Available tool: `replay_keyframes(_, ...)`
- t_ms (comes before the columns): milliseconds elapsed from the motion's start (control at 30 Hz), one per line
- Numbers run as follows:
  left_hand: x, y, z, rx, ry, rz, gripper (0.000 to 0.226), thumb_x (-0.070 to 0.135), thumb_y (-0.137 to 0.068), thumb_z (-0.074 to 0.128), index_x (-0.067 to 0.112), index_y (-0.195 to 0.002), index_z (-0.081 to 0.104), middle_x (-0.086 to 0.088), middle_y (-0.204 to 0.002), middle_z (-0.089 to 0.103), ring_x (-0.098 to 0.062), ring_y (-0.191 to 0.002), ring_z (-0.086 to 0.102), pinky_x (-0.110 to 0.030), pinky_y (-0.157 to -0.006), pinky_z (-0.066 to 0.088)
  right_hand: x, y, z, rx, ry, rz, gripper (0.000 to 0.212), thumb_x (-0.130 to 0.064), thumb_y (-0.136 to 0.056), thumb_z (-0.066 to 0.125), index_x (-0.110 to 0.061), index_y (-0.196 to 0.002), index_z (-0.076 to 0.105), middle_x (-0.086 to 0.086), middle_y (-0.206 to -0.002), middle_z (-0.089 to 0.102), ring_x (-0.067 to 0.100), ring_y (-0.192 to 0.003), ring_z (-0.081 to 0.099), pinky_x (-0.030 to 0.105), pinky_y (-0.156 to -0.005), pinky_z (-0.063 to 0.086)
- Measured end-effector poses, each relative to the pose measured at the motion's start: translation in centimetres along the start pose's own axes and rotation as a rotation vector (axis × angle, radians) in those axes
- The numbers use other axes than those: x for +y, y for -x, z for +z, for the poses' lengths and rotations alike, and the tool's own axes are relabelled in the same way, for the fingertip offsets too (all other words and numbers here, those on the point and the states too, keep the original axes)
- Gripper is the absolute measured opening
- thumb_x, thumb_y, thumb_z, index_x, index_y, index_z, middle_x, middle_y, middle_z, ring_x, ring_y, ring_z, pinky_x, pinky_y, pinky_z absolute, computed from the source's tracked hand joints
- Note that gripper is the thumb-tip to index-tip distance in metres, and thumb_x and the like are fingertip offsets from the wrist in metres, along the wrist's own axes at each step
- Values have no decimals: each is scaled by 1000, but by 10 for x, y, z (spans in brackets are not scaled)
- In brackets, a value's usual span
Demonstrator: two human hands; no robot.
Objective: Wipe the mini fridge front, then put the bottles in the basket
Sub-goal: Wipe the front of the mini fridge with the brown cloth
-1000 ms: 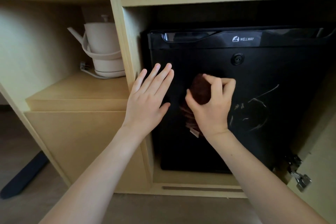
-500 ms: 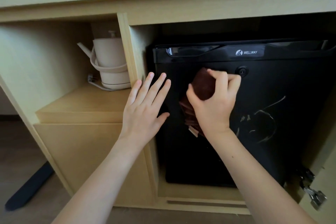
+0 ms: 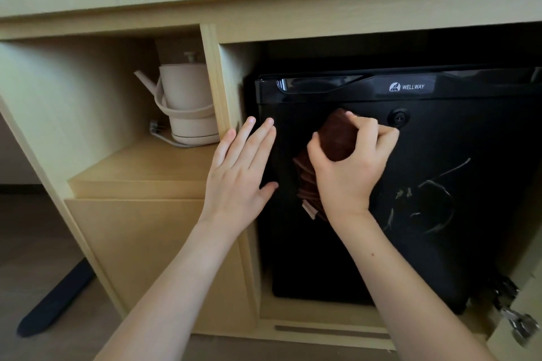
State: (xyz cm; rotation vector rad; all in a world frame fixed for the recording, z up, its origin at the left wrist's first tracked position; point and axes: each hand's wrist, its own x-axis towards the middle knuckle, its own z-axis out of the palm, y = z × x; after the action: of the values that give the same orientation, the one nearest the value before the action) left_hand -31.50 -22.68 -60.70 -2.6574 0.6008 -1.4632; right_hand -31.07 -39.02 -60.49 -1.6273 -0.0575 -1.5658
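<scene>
A black mini fridge [image 3: 440, 214] stands in the right bay of a light wood cabinet, its door closed, with a round lock [image 3: 398, 118] near the top. My right hand [image 3: 349, 170] presses a bunched dark brown cloth [image 3: 334, 138] against the upper left of the fridge door; part of the cloth hangs below my palm. My left hand [image 3: 240, 173] lies flat with fingers spread on the fridge's left edge and the cabinet divider. No bottles or basket are in view.
A cream kettle [image 3: 187, 105] with its cord sits on the shelf in the left bay. The cabinet door hinge [image 3: 510, 311] shows at the lower right. A dark furniture foot [image 3: 55, 302] lies on the floor at the left.
My right hand has slid the cloth upward on the fridge door, toward the lock. The left hand stays flat at the fridge's left edge. The camera has tilted up a little.
</scene>
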Motion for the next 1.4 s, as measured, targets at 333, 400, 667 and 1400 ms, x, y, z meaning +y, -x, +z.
replay_keyframes(333, 19, -18, 3, 73, 96, 41, 83, 25, -74, 79, 8, -147, 43, -7, -157, 37, -25, -149, 25, -43, -124, 8, 8, -9, -13, -242, 18, -160, 45, -16, -75, 81, -3, -114, 61, 3, -106, 42, 12, -94, 50, 15, -88, 46)
replay_keyframes(400, 27, -19, 6, 66, 177, -4, 86, 23, -74, 82, 8, -148, 41, -9, -155, 37, -26, -149, 25, -40, -124, 10, 18, -20, -29, -126, 35, -84, 45, -17, -74, 82, -2, -112, 61, 2, -107, 40, 7, -95, 46, 8, -88, 41)
replay_keyframes(667, 32, -26, 6, 56, 195, 83, 85, 20, -73, 80, 11, -149, 41, -3, -158, 34, -24, -150, 22, -44, -123, 18, 18, -27, -33, -193, 55, -97, 46, -16, -72, 83, -4, -111, 62, 0, -108, 39, 8, -95, 48, 9, -88, 41)
replay_keyframes(1400, 82, -41, 12, 72, 266, 135, 87, 22, -72, 83, 12, -149, 42, -2, -154, 41, -28, -147, 28, -47, -122, 21, 64, -87, -116, -23, 119, 40, 44, -17, -74, 82, -5, -110, 59, 9, -109, 45, -10, -95, 46, -1, -83, 36)
